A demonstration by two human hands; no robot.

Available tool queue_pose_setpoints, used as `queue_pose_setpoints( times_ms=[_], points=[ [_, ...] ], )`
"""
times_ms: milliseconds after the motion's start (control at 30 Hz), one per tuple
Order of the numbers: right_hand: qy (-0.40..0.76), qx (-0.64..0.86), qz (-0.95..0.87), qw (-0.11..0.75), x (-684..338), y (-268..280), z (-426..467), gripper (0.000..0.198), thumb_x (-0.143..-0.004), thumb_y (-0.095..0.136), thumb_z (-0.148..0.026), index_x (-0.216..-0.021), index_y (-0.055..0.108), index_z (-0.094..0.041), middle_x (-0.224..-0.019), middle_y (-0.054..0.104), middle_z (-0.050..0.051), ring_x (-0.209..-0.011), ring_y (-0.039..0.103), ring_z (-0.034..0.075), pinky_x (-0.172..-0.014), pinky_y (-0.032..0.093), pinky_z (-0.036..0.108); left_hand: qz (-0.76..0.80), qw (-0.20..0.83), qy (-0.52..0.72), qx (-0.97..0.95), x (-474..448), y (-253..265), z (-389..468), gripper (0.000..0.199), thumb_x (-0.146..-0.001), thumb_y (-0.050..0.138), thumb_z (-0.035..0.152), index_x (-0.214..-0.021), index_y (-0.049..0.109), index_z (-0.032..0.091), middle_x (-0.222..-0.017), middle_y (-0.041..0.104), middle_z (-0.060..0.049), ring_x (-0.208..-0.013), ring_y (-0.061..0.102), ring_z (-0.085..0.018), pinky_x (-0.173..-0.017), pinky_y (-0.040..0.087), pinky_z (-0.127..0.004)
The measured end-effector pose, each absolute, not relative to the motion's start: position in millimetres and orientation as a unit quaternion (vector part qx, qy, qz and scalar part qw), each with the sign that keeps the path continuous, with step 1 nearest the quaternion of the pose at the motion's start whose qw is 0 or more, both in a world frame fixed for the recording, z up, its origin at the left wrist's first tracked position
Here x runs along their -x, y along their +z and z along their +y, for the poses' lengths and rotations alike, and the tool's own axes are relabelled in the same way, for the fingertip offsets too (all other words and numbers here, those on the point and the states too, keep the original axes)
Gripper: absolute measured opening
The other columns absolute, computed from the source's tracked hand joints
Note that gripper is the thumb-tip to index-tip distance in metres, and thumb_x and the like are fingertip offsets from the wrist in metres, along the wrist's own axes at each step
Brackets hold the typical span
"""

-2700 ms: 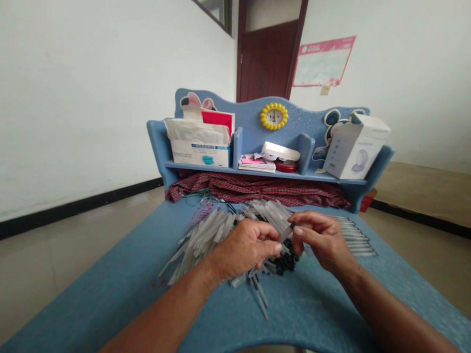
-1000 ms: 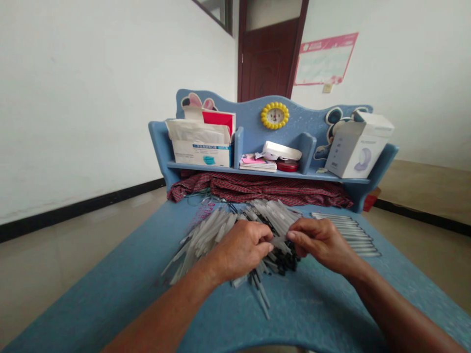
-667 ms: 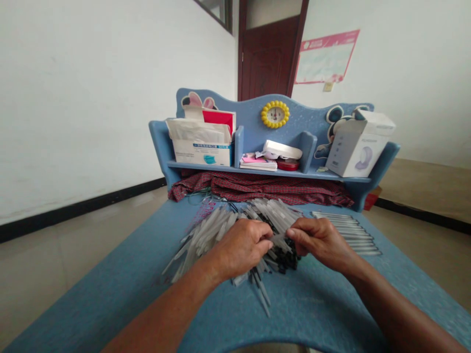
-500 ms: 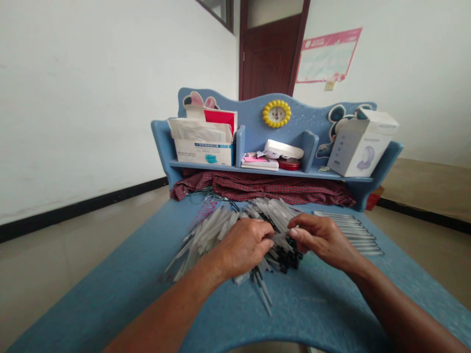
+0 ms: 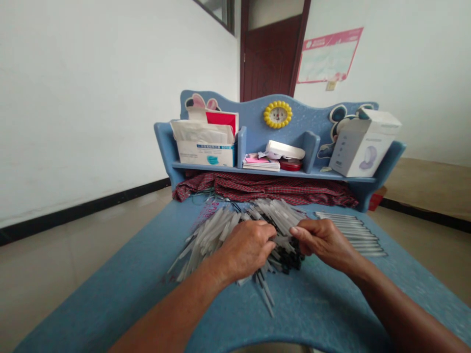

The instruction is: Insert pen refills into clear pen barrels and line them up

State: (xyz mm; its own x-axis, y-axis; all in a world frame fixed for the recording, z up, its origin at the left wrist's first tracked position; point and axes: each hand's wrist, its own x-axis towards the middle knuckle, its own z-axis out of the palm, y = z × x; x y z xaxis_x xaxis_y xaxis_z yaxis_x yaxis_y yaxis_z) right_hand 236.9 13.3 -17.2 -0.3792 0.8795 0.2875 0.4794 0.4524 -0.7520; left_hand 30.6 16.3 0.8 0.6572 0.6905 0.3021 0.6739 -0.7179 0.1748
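A loose heap of frosted, translucent pen barrels (image 5: 206, 235) lies on the blue tabletop, with black pen parts (image 5: 289, 260) mixed in at its front right. Over the middle of the heap, my left hand (image 5: 253, 245) is closed, its fingers curled down; what they grip is hidden. My right hand (image 5: 318, 240) is closed in a pinch at the heap's right side, thumb pressed on the forefinger. It seems to hold a pale pen barrel, mostly hidden by the fingers. Beyond it, slim grey pens (image 5: 355, 235) with dark ends lie side by side in a row.
A blue shelf (image 5: 272, 171) rises at the table's back, carrying a mask box (image 5: 206, 154), papers, a white case (image 5: 285, 148) and a white carton (image 5: 362, 147). Red checked cloth (image 5: 265, 189) is bunched beneath it. The table's front edge (image 5: 265, 339) curves inward.
My right hand has closed more tightly, its forefinger drawn in against the thumb. The pale barrel seen between both hands is now harder to see. My left hand has barely moved.
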Motion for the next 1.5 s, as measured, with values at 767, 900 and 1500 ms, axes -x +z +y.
queue_pose_setpoints(
  times_ms=[767,900,1500],
  points=[
    [0.583,0.449,-0.590,0.332,-225,-31,21,0.047,-0.074,0.056,-0.061,-0.057,0.049,-0.018,-0.033,0.054,-0.001,-0.023,0.043,0.009,-0.026,0.029,0.018,0.338,-0.236,0.205,-0.888,-38,-11,12,0.016,-0.088,0.042,0.012,-0.077,0.050,0.020,-0.071,0.052,-0.001,-0.063,0.054,-0.017,-0.055,0.041,-0.029],
    [0.576,0.424,-0.624,0.315,-229,-28,21,0.045,-0.070,0.063,-0.058,-0.059,0.049,-0.017,-0.038,0.057,-0.002,-0.028,0.046,0.008,-0.030,0.032,0.017,0.330,-0.239,0.211,-0.889,-39,-12,11,0.018,-0.089,0.041,0.012,-0.076,0.050,0.019,-0.070,0.052,-0.001,-0.062,0.052,-0.016,-0.055,0.041,-0.028],
    [0.596,0.379,-0.562,0.430,-266,-19,48,0.041,-0.069,0.066,-0.053,-0.058,0.050,-0.017,-0.035,0.056,-0.002,-0.026,0.046,0.009,-0.028,0.031,0.016,0.347,-0.238,0.297,-0.857,-57,8,17,0.019,-0.088,0.046,0.017,-0.106,0.053,0.015,-0.105,0.059,-0.011,-0.099,0.057,-0.020,-0.082,0.048,-0.029]
  ],
)
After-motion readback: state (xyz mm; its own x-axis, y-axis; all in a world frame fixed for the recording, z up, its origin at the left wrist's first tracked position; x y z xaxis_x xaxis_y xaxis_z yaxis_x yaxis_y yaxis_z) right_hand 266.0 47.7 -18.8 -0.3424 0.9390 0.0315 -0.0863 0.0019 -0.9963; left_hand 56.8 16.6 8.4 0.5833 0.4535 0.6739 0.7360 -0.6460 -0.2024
